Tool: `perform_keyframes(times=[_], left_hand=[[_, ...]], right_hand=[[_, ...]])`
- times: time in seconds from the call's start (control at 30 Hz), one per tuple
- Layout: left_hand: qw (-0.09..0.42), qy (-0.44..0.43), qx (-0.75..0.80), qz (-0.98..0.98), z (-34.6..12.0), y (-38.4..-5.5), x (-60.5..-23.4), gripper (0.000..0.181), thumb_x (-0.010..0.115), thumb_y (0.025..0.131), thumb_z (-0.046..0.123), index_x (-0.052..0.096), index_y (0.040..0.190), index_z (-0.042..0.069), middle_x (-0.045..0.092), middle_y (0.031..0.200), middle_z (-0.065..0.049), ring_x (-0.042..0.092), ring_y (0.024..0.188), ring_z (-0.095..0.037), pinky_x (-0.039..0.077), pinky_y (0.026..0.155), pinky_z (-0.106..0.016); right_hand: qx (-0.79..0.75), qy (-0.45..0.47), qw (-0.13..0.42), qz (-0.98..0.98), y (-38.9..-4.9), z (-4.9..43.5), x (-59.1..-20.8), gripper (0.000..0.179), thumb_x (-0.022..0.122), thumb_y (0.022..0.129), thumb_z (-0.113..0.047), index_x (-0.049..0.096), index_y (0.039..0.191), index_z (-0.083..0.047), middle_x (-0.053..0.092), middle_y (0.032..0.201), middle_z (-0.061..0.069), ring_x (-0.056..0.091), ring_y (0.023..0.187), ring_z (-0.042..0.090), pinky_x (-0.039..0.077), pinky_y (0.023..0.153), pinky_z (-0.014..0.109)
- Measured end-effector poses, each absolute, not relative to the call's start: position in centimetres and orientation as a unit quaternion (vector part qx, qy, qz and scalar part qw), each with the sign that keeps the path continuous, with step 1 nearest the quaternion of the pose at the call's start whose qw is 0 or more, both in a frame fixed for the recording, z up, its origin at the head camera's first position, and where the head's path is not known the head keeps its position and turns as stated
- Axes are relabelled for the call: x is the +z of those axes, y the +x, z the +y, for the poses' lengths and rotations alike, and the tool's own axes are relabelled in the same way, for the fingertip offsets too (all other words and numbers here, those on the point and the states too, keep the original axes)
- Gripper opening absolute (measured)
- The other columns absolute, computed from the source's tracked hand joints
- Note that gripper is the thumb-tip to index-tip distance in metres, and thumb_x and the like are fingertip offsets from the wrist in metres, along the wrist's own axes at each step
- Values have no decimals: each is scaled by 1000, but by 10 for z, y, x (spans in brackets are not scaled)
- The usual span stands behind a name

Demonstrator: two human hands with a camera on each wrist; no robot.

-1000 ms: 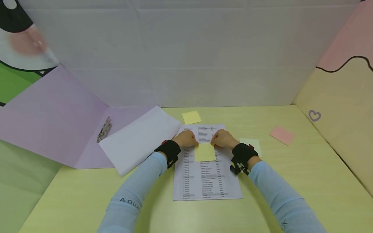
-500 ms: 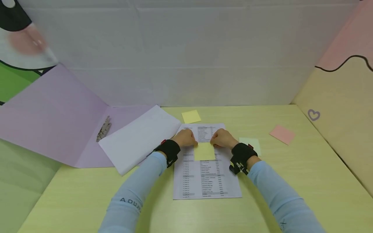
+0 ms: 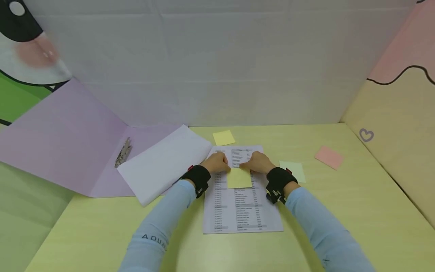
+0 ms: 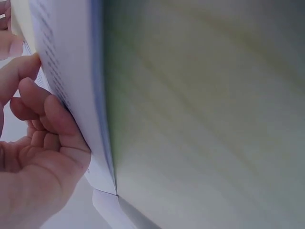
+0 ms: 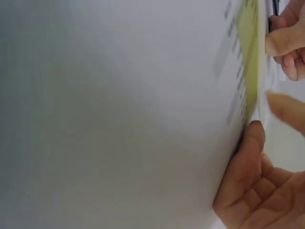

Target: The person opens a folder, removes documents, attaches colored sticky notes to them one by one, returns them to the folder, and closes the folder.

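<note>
A yellow sticky note [image 3: 239,179] lies over the upper middle of a printed sheet [image 3: 242,215]. My left hand [image 3: 216,162] pinches the note's top left corner; in the left wrist view its other fingers [image 4: 57,117] curl loosely against the page. Along the note's top edge, my right hand [image 3: 259,162] reaches in from the right. The right wrist view has one blurred digit [image 5: 288,109] lifted off the paper, while another fingertip [image 5: 256,131] touches the page by the note's corner.
An open purple folder [image 3: 68,139] with a metal clip [image 3: 123,153] stands at the left, a blank white sheet [image 3: 166,162] across it. Beyond the printed page lies another yellow note [image 3: 224,138]. Pale green [image 3: 296,170] and pink notes [image 3: 329,157] lie to the right.
My right hand has shifted a little left, its fingertip moving from the note's top right corner inward along the top edge. The left hand and the note have stayed put.
</note>
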State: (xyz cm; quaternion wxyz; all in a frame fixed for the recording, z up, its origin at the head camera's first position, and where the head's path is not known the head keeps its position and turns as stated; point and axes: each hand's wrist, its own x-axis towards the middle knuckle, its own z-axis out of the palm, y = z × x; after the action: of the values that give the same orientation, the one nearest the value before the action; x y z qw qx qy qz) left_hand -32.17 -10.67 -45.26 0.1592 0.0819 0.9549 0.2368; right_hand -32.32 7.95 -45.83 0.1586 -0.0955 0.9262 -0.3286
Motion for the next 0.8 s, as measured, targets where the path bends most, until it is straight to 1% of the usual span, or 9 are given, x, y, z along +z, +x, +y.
perform_keyframes(times=[0.07, 0.13, 0.23, 0.3, 0.47, 0.67, 0.8], left_hand=[[161, 82, 242, 953, -107, -323, -453, 20, 66, 80, 19, 55, 90, 5, 53, 83, -4, 49, 73, -16, 38, 61, -23], [162, 83, 243, 953, -106, -324, -454, 20, 66, 80, 19, 56, 89, 5, 54, 83, -4, 49, 73, -17, 38, 61, -23], [165, 83, 238, 953, -106, -324, -454, 19, 66, 81, 19, 56, 89, 5, 53, 82, -3, 49, 73, -16, 38, 61, -22], [166, 84, 235, 954, -104, -322, -452, 18, 66, 80, 18, 56, 88, 5, 53, 81, -3, 49, 72, -15, 37, 60, -22], [173, 87, 233, 953, -99, -317, -445, 15, 65, 80, 16, 57, 86, 5, 53, 81, -3, 49, 72, -16, 37, 59, -22], [174, 76, 216, 958, -100, -316, -442, 15, 65, 82, 18, 57, 84, 6, 50, 77, -1, 47, 70, -14, 36, 58, -22], [173, 71, 213, 959, -103, -316, -444, 16, 65, 82, 20, 56, 83, 7, 50, 76, -1, 46, 68, -14, 35, 58, -22]], right_hand=[[-309, -78, 157, 935, -324, 75, -457, 44, 67, 77, -48, 61, 76, -4, 41, 55, -1, 42, 48, 13, 30, 46, 23], [-290, -68, 155, 942, -325, 71, -457, 55, 67, 73, -55, 61, 86, -2, 45, 64, 2, 45, 57, 16, 32, 49, 24], [-260, -62, 157, 951, -325, 67, -458, 65, 67, 71, -59, 61, 96, 0, 53, 77, 7, 50, 66, 19, 36, 53, 25], [-243, -63, 156, 955, -326, 65, -458, 66, 67, 71, -59, 61, 99, 1, 55, 81, 8, 51, 68, 20, 37, 54, 25], [-218, -56, 155, 962, -326, 65, -459, 66, 66, 72, -59, 61, 97, 1, 53, 77, 8, 50, 65, 19, 37, 52, 26], [-229, -66, 152, 959, -332, 70, -467, 60, 67, 73, -55, 59, 95, 0, 51, 76, 7, 49, 64, 19, 35, 52, 25], [-249, -62, 162, 953, -335, 75, -469, 52, 70, 73, -51, 60, 88, -2, 51, 64, 3, 49, 55, 16, 35, 47, 24]])
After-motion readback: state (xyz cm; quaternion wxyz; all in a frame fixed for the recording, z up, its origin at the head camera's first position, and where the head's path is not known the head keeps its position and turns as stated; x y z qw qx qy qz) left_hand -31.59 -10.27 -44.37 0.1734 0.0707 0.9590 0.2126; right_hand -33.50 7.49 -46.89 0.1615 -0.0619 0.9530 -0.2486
